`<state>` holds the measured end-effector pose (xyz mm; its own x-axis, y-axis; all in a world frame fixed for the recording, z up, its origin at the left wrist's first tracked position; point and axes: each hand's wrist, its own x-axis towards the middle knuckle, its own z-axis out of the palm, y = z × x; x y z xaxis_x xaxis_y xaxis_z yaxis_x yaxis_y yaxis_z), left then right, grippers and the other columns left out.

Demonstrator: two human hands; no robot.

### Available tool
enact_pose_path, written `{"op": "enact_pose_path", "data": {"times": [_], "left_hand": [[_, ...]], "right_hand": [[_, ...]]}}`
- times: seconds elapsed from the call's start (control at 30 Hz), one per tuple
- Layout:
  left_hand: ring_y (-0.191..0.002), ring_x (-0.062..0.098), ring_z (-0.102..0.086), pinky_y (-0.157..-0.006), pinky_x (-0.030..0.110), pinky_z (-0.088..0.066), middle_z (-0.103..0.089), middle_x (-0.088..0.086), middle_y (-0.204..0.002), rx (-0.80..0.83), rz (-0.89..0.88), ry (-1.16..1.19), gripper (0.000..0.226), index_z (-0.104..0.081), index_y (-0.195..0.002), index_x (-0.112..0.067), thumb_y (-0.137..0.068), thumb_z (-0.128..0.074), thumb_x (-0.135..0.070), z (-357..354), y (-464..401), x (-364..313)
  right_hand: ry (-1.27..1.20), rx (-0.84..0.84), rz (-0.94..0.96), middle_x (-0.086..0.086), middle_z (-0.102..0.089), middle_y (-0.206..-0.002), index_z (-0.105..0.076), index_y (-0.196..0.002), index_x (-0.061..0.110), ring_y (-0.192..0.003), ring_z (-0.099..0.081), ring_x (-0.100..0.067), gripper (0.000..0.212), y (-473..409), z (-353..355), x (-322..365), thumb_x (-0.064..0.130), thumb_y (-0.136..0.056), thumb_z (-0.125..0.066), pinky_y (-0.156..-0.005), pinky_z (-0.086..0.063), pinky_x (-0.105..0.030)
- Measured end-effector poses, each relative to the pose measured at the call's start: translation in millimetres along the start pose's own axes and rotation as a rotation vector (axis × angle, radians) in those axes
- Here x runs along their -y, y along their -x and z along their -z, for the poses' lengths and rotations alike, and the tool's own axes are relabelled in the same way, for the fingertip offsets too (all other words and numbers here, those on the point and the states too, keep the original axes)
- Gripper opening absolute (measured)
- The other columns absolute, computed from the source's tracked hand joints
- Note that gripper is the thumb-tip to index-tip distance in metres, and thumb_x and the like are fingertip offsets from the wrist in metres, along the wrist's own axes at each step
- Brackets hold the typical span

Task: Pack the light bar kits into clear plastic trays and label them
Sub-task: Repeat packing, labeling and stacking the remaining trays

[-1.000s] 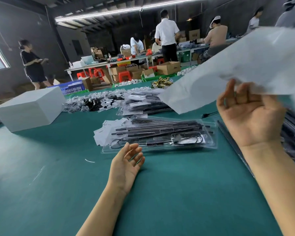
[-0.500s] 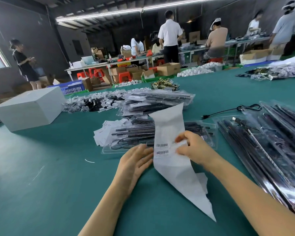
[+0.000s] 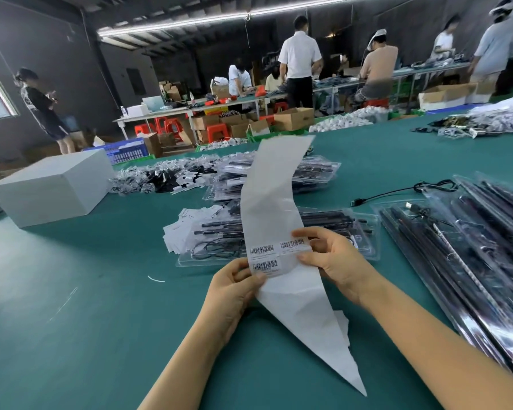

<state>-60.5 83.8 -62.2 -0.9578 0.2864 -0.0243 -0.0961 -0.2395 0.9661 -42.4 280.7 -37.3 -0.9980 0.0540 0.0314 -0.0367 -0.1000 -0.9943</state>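
Note:
A long white strip of label backing paper point(image 3: 274, 199) stands up in front of me, with barcode labels point(image 3: 264, 255) near its middle. My left hand point(image 3: 234, 288) pinches the strip's left edge just below the labels. My right hand point(image 3: 335, 261) pinches the strip's right edge, beside the right-hand label. Behind the strip a clear plastic tray point(image 3: 365, 232) holding black light bars and a cable lies on the green table point(image 3: 71, 321). The strip hides the tray's middle.
A pile of filled clear trays point(image 3: 486, 247) lies at the right, another stack point(image 3: 317, 173) behind. Small white cards point(image 3: 181, 229) sit left of the tray, a white box point(image 3: 54, 187) at far left, a black cable point(image 3: 403, 190) at right. Several people work at far tables.
My right hand brought the strip down from high at the right to the table's middle. My left hand rose from the table and took the strip's left edge. The strip's top now stands upright.

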Motion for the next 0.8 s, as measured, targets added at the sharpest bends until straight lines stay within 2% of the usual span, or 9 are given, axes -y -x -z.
{"op": "enact_pose_path", "data": {"times": [0.13, 0.3, 0.43, 0.5, 0.57, 0.6, 0.67, 0.7, 0.8], "left_hand": [[-0.086, 0.024, -0.07, -0.07, 0.03, -0.059, -0.072, 0.019, -0.103, 0.027, 0.014, 0.06, 0.04, -0.062, -0.111, -0.001, -0.074, -0.068, 0.011, 2, 0, -2], [-0.091, 0.031, -0.069, -0.08, 0.036, -0.058, -0.07, 0.021, -0.107, 0.054, 0.013, 0.093, 0.037, -0.069, -0.106, -0.002, -0.069, -0.076, -0.001, 3, 0, -1], [-0.093, 0.032, -0.068, -0.083, 0.037, -0.057, -0.07, 0.021, -0.108, 0.041, -0.018, 0.079, 0.042, -0.066, -0.109, 0.0, -0.068, -0.073, -0.005, 4, -1, 1], [-0.091, 0.032, -0.069, -0.081, 0.037, -0.058, -0.071, 0.021, -0.105, 0.002, -0.032, 0.057, 0.041, -0.066, -0.107, 0.0, -0.066, -0.072, -0.003, 3, -2, 1], [-0.089, 0.032, -0.069, -0.081, 0.037, -0.058, -0.071, 0.021, -0.102, -0.044, -0.038, 0.022, 0.037, -0.067, -0.103, 0.001, -0.067, -0.074, -0.003, 2, -2, 2], [-0.089, 0.033, -0.069, -0.081, 0.038, -0.057, -0.072, 0.021, -0.1, -0.066, -0.036, 0.0, 0.032, -0.068, -0.1, 0.001, -0.069, -0.075, -0.003, 1, -2, 3], [-0.086, 0.032, -0.067, -0.081, 0.041, -0.055, -0.071, 0.023, -0.097, -0.104, -0.028, -0.022, 0.015, -0.07, -0.095, 0.002, -0.081, -0.07, -0.006, -1, -2, 4], [-0.084, 0.03, -0.066, -0.08, 0.04, -0.055, -0.071, 0.024, -0.096, -0.122, -0.024, -0.014, 0.014, -0.07, -0.093, 0.002, -0.086, -0.066, -0.008, -1, -2, 4], [-0.079, 0.025, -0.067, -0.072, 0.035, -0.056, -0.072, 0.021, -0.093, -0.161, -0.001, 0.009, 0.021, -0.071, -0.092, 0.0, -0.092, -0.06, -0.018, -3, -2, 2]], "right_hand": [[0.057, -0.079, 0.066, -0.004, -0.073, -0.088, -0.067, -0.097, 0.018, -0.082, -0.07, -0.019, 0.028, 0, -3, -3, -0.004, -0.081, -0.069, -0.07, -0.057, -0.027], [0.119, 0.024, 0.132, 0.006, -0.075, -0.088, -0.072, -0.088, 0.022, -0.081, -0.07, -0.009, 0.031, 8, -14, -3, -0.007, -0.078, -0.07, -0.063, -0.051, -0.015], [0.306, -0.004, 0.078, 0.01, -0.064, -0.082, -0.066, -0.103, 0.022, -0.071, -0.059, 0.0, 0.022, 8, -17, -3, 0.01, -0.085, -0.07, -0.063, -0.045, -0.009], [0.656, -0.086, 0.135, 0.008, -0.059, -0.094, -0.063, -0.109, 0.025, -0.082, -0.057, -0.005, 0.023, 11, -21, -4, 0.023, -0.086, -0.068, -0.072, -0.047, -0.015], [1.155, -0.185, 0.348, 0.0, -0.061, -0.107, -0.064, -0.113, 0.019, -0.096, -0.058, -0.018, 0.028, 17, -28, -4, 0.028, -0.087, -0.065, -0.084, -0.048, -0.031], [1.323, -0.195, 0.482, -0.005, -0.064, -0.107, -0.066, -0.111, 0.015, -0.097, -0.06, -0.025, 0.028, 19, -31, -5, 0.025, -0.085, -0.066, -0.081, -0.05, -0.034], [1.415, -0.157, 0.688, -0.008, -0.069, -0.098, -0.069, -0.097, 0.013, -0.088, -0.065, -0.029, 0.019, 23, -38, -6, 0.019, -0.08, -0.07, -0.07, -0.053, -0.034], [1.429, -0.122, 0.728, -0.007, -0.07, -0.101, -0.069, -0.094, 0.014, -0.091, -0.066, -0.028, 0.016, 24, -41, -7, 0.022, -0.08, -0.07, -0.072, -0.054, -0.033], [1.359, -0.033, 0.657, -0.005, -0.062, -0.127, -0.065, -0.115, 0.012, -0.126, -0.051, -0.024, 0.039, 23, -45, -13, 0.039, -0.087, -0.064, -0.102, -0.043, -0.036]]}}
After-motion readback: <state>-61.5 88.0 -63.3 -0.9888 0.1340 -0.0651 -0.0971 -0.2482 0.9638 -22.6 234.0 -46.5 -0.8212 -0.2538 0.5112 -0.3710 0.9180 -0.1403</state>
